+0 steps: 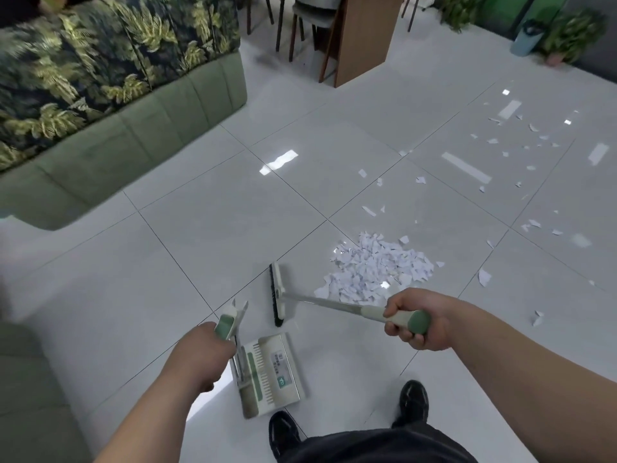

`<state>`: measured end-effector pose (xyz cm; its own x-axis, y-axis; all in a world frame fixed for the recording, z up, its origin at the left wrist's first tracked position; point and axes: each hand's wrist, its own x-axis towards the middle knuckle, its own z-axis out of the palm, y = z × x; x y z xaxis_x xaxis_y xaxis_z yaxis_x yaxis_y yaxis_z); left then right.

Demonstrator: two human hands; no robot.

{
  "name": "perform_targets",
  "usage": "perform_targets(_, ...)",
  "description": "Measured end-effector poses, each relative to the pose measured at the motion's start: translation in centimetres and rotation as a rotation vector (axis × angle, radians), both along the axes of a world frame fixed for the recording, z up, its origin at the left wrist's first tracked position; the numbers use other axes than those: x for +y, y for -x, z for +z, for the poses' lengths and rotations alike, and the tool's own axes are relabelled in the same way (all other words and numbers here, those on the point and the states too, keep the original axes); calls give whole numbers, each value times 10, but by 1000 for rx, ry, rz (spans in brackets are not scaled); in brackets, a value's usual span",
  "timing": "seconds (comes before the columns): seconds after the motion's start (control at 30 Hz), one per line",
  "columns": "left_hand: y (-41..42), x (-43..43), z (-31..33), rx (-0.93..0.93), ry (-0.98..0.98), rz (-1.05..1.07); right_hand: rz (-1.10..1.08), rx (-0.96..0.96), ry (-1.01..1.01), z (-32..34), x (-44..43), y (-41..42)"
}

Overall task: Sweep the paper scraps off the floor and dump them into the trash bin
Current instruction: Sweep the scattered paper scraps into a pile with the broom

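A heap of white paper scraps (377,269) lies on the grey tiled floor ahead of me, with several loose scraps (494,142) scattered farther right. My right hand (414,324) grips the green-and-white handle of a broom (277,292), whose dark-bristled head rests on the floor just left of the heap. My left hand (200,352) grips the upright handle of a dustpan (270,375), which stands on the floor near my feet. A pale blue trash bin (527,38) with a dark liner stands far back right.
A green sofa (110,142) with a leaf-print cover fills the left side. A wooden cabinet (360,35) and chair legs stand at the back. Potted plants (574,35) flank the bin. My black shoes (414,402) are beside the dustpan.
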<state>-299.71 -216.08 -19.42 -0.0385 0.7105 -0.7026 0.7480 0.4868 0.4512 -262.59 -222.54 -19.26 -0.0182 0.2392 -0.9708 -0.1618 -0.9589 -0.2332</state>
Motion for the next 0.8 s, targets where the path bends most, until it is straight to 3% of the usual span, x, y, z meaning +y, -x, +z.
perform_targets(0.17,-60,-15,6,58,-8,26,24,8,40,-8,-13,-65)
perform_targets(0.43,-200,-59,19,153,-56,85,34,-4,45,-21,-59,-238)
perform_targets(0.8,-342,-101,36,154,-65,124,-46,-63,26,-21,-98,-403)
